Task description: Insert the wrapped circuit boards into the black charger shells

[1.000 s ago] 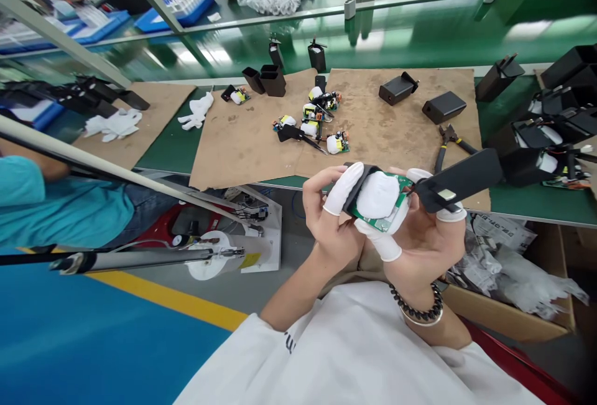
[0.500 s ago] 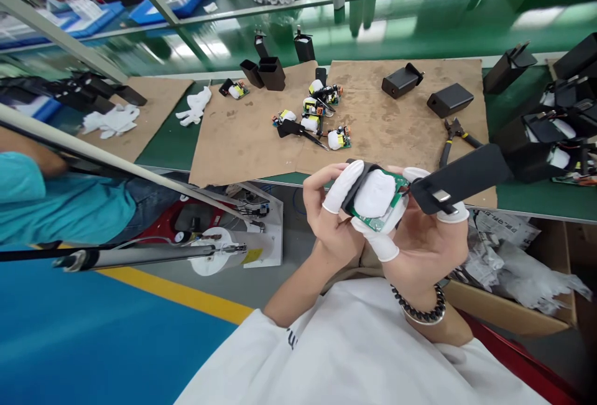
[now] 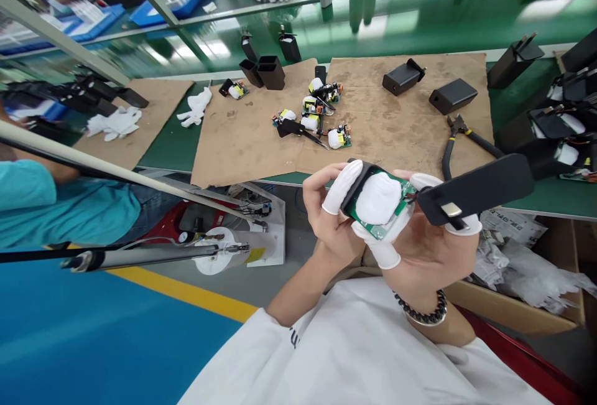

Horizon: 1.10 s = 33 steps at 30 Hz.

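Note:
Above the bench's front edge, my left hand (image 3: 329, 218), with white finger cots, is closed around a black plastic housing (image 3: 357, 186). Out of its open end sticks a green circuit board (image 3: 383, 231) carrying a white padded block (image 3: 379, 198). My right hand (image 3: 426, 256) also wears white cots; its thumb and fingers grip the board's edges from below and behind. Wired to the board's right end is a flat black plug plate (image 3: 485, 188) with metal prongs, resting over my right fingertips. How deep the board sits in the housing is hidden.
Cardboard (image 3: 247, 144) covers the bench, with several circuit boards (image 3: 310, 120), pliers (image 3: 459, 128) and black housings (image 3: 453, 95) on it. More housings crowd the right side (image 3: 555, 131). Below stands a carton (image 3: 522, 315) with plastic bags. A co-worker's teal sleeve (image 3: 28, 187) shows at left.
My right hand has shifted slightly right with the board and plug plate, so a little more of the board shows outside the housing. My left hand has stayed nearly still.

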Tool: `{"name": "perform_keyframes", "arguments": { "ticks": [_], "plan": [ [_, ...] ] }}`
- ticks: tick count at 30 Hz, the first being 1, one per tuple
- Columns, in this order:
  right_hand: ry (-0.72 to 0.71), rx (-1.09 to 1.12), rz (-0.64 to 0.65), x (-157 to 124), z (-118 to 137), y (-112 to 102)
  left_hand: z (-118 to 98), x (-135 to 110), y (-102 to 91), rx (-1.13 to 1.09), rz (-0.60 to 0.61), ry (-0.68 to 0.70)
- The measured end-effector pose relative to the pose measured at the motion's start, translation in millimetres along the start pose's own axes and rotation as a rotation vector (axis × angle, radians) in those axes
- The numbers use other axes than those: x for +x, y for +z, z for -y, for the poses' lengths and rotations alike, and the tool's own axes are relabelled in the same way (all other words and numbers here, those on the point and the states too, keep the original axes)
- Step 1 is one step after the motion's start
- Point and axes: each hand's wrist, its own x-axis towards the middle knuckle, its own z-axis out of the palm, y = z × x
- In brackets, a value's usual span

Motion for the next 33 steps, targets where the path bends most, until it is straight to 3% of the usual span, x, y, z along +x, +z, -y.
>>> {"name": "perform_keyframes", "arguments": {
  "ticks": [3,4,11,18,26,33],
  "plan": [
    [-0.020,-0.030,-0.009,-2,1,1,-2,1,2.0,0.044,-0.293,0.027],
    [-0.029,-0.031,-0.010,-2,0,1,-3,1,2.5,0.048,-0.312,0.048],
    [-0.049,-0.035,0.011,-2,-3,0,-6,0,3.1,0.040,-0.270,0.003],
    [0.010,-0.073,-0.013,1,-1,1,-12,6,1.3,-0.060,-0.317,-0.003],
    [-0.024,-0.130,0.005,-3,-2,1,-4,4,-0.3,-0.203,-0.342,0.088],
    [-0.020,-0.155,-0.013,-6,-2,1,-5,4,-0.1,-0.269,-0.342,0.008]
  ]
}}
